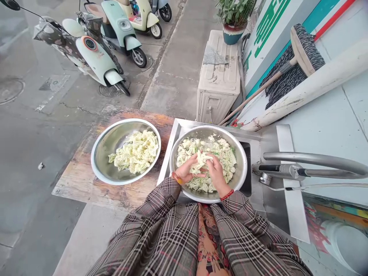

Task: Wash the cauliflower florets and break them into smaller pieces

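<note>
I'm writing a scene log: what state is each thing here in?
Left hand, holding cauliflower
Right hand, holding the same cauliflower
Steel basin, uncovered, holding many florets
Steel bowl, uncovered, partly filled with pieces
Sink, partly covered by the basin
Faucet, no running water visible
Mop, propped head up
Scooters, parked, riderless
Potted plant, upright, leafy

Just left of centre, a narrow gap parted the steel bowl from the steel basin; at the right, the sink faucet obstructed passage.
</note>
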`<state>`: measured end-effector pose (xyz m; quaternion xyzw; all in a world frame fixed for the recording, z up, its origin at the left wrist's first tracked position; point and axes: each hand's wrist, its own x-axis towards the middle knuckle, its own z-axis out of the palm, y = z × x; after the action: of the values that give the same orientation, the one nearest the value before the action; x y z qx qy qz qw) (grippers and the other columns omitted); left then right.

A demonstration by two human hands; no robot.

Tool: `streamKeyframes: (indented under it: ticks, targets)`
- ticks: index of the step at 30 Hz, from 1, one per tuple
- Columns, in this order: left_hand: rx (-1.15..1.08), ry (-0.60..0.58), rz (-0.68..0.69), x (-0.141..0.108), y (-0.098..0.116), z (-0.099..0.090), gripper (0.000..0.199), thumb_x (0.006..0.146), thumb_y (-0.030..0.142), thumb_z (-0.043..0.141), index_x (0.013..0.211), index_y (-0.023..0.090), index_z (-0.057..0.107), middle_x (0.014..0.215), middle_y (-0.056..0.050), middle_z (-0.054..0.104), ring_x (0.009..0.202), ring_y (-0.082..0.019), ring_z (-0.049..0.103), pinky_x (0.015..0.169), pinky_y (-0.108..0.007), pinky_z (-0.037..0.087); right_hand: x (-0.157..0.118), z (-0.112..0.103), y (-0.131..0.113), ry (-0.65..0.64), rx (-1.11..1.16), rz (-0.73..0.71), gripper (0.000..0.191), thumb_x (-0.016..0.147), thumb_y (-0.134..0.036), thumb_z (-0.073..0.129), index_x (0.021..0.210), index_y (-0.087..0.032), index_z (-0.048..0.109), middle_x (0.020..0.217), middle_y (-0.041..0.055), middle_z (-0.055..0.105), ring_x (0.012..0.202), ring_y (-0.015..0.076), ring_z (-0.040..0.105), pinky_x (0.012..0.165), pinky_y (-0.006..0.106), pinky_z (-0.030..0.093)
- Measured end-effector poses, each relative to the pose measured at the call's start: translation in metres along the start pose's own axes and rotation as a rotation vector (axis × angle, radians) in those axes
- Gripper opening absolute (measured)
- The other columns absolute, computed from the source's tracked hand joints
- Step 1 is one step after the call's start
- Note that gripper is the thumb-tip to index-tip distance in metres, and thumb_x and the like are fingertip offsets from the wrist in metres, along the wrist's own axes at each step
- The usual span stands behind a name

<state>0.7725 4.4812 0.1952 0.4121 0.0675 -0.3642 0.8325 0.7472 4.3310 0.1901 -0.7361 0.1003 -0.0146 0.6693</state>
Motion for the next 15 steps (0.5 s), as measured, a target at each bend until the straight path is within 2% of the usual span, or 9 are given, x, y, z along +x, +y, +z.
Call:
streamKeyframes:
  ticks: [3,6,9,12,15]
  targets:
    - [-0.170,0.005,-0.066,-0.005,-0.003,0.003,0.053,0.077,0.036,0.067,0.128,0.025,0.053,0.114,-0.009,0.067,0.093,-0.026,0.068,0.077,-0.042,0.058,-0.001,0.001,-0.004,-0.030,-0.079,-0.086,0.031,0.084,-0.031,0.054,0.112,-0.025,0.064,0.129,0.0072,0.057,0.124,0.0258,0.049,0.104,0.045,0.045]
    - [-0.215,0.073,-0.019,-0.011,-0.004,0.004,0.054,0.075,0.034,0.067,0.126,0.024,0.055,0.110,-0.009,0.069,0.096,-0.027,0.067,0.078,-0.042,0.058,-0.004,0.007,-0.015,-0.135,-0.021,-0.057,0.039,0.082,-0.031,0.060,0.120,-0.027,0.061,0.129,0.0066,0.057,0.126,0.0270,0.049,0.104,0.047,0.046]
    - [-0.200,0.155,0.053,-0.020,0.002,-0.001,0.046,0.075,0.033,0.066,0.119,0.024,0.059,0.110,-0.008,0.070,0.098,-0.027,0.067,0.079,-0.041,0.059,-0.008,0.016,-0.029,-0.236,0.086,-0.033,0.051,0.079,-0.033,0.067,0.128,-0.028,0.058,0.127,0.0053,0.060,0.123,0.0273,0.053,0.103,0.046,0.047]
    - [-0.187,0.215,0.147,-0.036,0.019,-0.007,0.040,0.074,0.030,0.066,0.113,0.024,0.061,0.116,-0.006,0.068,0.105,-0.024,0.065,0.082,-0.038,0.060,0.000,0.014,-0.037,-0.296,0.144,-0.042,0.051,0.085,-0.037,0.062,0.135,-0.029,0.053,0.133,0.0037,0.059,0.124,0.0242,0.053,0.106,0.043,0.044]
    - [-0.179,0.304,0.282,-0.058,0.046,-0.022,0.042,0.073,0.029,0.067,0.113,0.022,0.061,0.116,-0.006,0.067,0.112,-0.024,0.062,0.086,-0.038,0.059,0.028,-0.005,-0.031,-0.269,-0.059,-0.078,0.037,0.091,-0.038,0.052,0.126,-0.028,0.061,0.130,0.0047,0.062,0.118,0.0227,0.057,0.104,0.042,0.045]
